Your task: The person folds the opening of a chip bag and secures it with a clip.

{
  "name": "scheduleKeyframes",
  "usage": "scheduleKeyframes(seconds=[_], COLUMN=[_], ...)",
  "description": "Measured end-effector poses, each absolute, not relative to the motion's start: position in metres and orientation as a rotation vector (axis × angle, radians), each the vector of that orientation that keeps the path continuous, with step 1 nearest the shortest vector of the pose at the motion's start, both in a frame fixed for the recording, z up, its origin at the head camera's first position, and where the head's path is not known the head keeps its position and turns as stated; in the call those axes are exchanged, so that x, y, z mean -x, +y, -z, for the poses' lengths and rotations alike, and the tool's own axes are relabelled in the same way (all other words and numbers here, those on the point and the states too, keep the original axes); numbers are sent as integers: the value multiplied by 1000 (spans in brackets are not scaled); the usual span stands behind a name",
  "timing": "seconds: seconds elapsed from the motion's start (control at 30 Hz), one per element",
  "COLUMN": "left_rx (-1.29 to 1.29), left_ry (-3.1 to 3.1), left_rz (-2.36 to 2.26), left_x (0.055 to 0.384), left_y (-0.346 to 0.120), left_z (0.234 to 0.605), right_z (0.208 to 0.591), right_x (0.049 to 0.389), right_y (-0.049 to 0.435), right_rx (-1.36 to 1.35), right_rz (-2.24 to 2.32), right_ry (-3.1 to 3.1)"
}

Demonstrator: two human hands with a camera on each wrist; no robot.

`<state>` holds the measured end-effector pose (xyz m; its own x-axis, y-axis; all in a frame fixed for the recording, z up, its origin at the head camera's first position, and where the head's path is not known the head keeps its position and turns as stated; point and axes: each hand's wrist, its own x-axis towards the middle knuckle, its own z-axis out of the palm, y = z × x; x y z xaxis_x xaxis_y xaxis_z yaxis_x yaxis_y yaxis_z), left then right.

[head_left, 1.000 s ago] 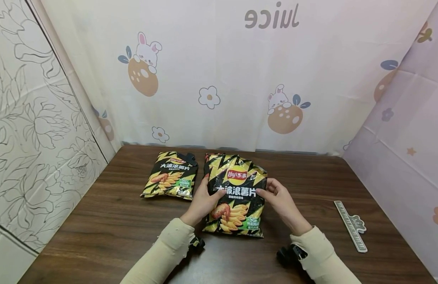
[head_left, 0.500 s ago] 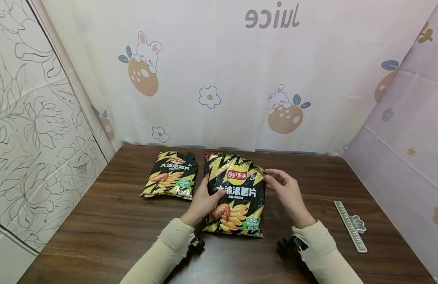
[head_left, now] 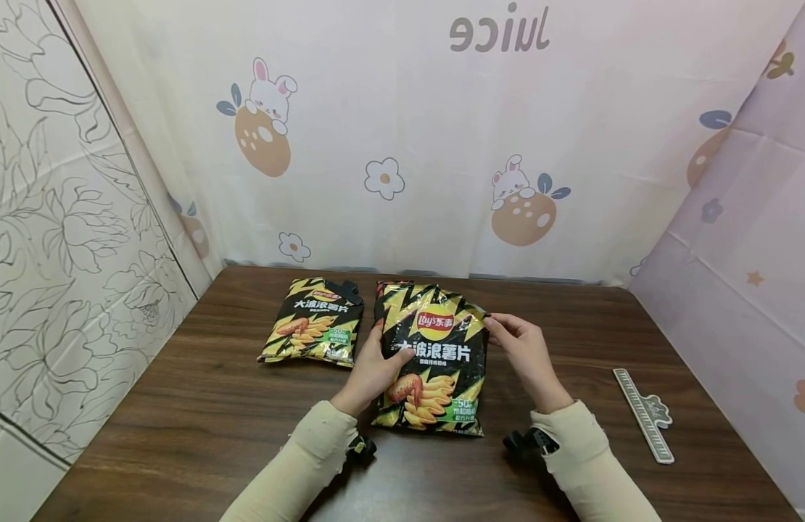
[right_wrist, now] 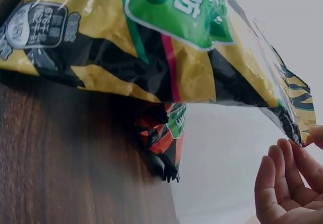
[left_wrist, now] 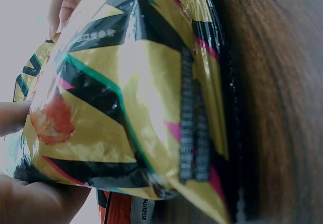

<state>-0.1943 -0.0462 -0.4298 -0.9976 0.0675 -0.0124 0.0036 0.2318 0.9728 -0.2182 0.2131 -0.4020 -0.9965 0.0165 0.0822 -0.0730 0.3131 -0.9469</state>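
A black and yellow Lay's chip bag stands near the middle of the table, its printed front towards me. My left hand grips its left edge, thumb on the front and the other fingers hidden behind. With thumb and fingertips, my right hand pinches the bag's upper right corner. The right wrist view shows that pinched tip close up, between the right hand's fingers. Behind the held bag is a red and black bag, mostly hidden in the head view.
To the left lies a smaller Lay's bag, with a black clip at its upper right corner. A white sealing clip lies at the right of the brown table. A printed curtain hangs behind.
My right hand has moved up from the bag's right side to its upper right corner and pinches it there. My left hand and the bag stay nearly still.
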Motion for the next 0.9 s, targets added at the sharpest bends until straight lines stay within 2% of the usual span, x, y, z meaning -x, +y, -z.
scheduleKeyframes(seconds=[0.9], left_rx=[-33], left_ry=[2407], left_rz=[-1889], left_x=[195], left_y=[-48], left_z=[428], right_z=[400], right_x=[224], right_y=[207], right_rx=[113], right_rz=[-2026], right_ry=[-2373])
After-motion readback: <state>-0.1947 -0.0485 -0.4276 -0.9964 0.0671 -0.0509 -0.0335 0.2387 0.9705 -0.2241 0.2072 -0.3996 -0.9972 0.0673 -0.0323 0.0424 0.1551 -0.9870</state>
